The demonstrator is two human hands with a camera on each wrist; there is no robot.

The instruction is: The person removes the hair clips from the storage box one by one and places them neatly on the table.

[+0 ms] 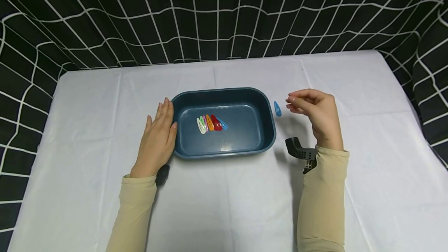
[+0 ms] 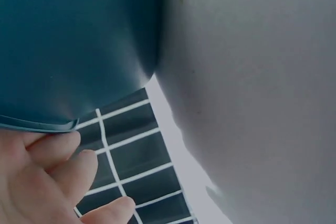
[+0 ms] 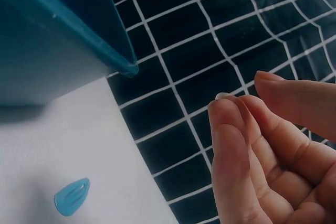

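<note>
A blue-grey rectangular tub (image 1: pixel 245 127) stands on the table. In it, a row of several snap hair clips (image 1: pixel 210 123) lies side by side, in white, green, pink, orange, red and blue. My left hand (image 1: pixel 157 139) rests against the tub's left end, fingers straight along the rim. In the left wrist view, its fingertips (image 2: pixel 60 148) touch the rim from outside. One blue snap hair clip (image 1: pixel 277 109) lies on the cloth just right of the tub. Right of that clip, my right hand (image 1: pixel 316 112) hovers with bent fingers. The right wrist view shows its thumb apart from the fingers (image 3: pixel 231 145), nothing between them.
A white cloth (image 1: pixel 224 197) covers the table, with fold lines across it. Black fabric with a white grid (image 1: pixel 217 22) hangs behind and at both sides. A dark wrist device (image 1: pixel 301 151) juts from the right sleeve, above the cloth.
</note>
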